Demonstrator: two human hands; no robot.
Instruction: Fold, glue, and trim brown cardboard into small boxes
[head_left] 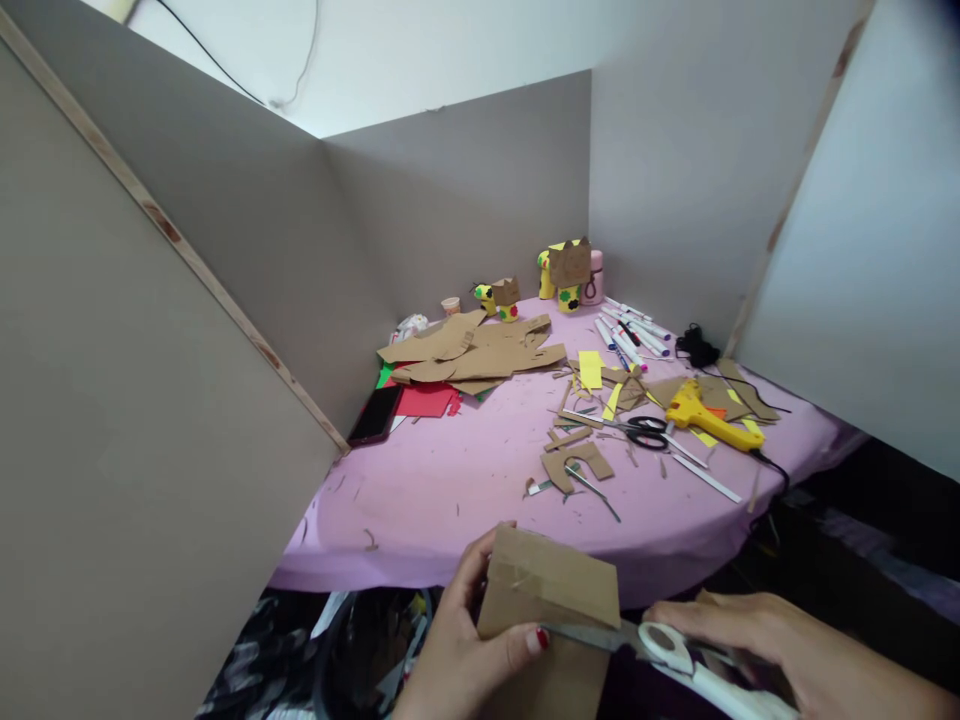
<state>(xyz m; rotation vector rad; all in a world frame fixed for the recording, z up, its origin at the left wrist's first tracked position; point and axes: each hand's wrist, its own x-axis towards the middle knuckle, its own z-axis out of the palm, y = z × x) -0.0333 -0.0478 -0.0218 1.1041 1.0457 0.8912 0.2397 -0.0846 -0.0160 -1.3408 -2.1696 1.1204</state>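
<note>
My left hand [472,640] grips a folded piece of brown cardboard [551,585] at the bottom centre, its thumb with a red nail lying across the front. White-handled scissors [667,650] are in my right hand [742,625], at the lower right. Their blades lie across the cardboard and point left, with the tip beside my left thumb. The lower part of the cardboard runs out of the frame. Some fingers of my right hand are hidden behind the handles.
A pink-covered table [450,490] bears cardboard sheets [480,355], a yellow glue gun [709,415], black-handled scissors [649,432], markers [634,335], a phone [376,415] and yellow figures [568,270]. Grey panels [465,190] enclose it. A bin [371,650] stands below.
</note>
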